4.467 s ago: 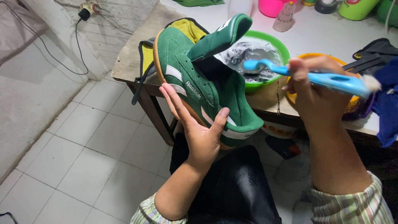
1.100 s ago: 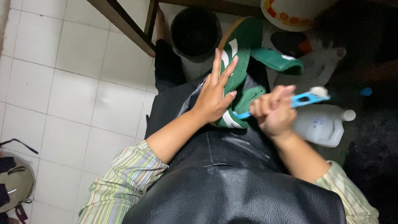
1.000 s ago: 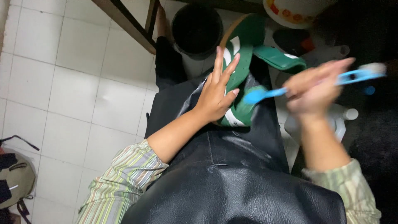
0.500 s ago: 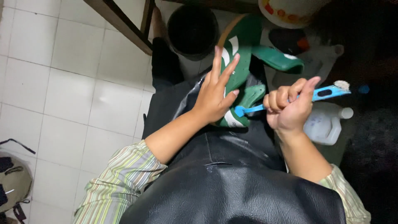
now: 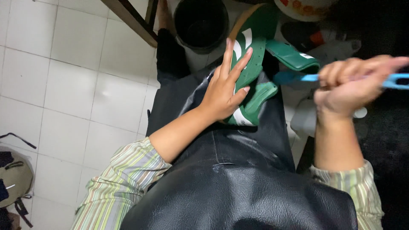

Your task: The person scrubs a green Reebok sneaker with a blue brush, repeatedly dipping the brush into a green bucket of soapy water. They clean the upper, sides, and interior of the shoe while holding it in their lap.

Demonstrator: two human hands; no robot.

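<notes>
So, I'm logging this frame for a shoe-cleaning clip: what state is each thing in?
Green shoe: on the lap, tongue pulled open.
Left hand: flat on the shoe, fingers spread.
Right hand: fisted around the blue brush, lifted clear of the shoe, blurred.
Black bucket: upright on the floor.

Shoe point(image 5: 251, 81): green with white stripes. Brush point(image 5: 298, 78): light blue. Apron point(image 5: 238, 179): glossy black. Sleeves point(image 5: 123, 179): green, grey and pink stripes. Bucket point(image 5: 200, 21): black. Floor tiles point(image 5: 72, 85): white.

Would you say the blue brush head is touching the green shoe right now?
Apart. The head view shows the brush, held by the right hand, lifted off the green shoe, with a dark gap between them.
</notes>
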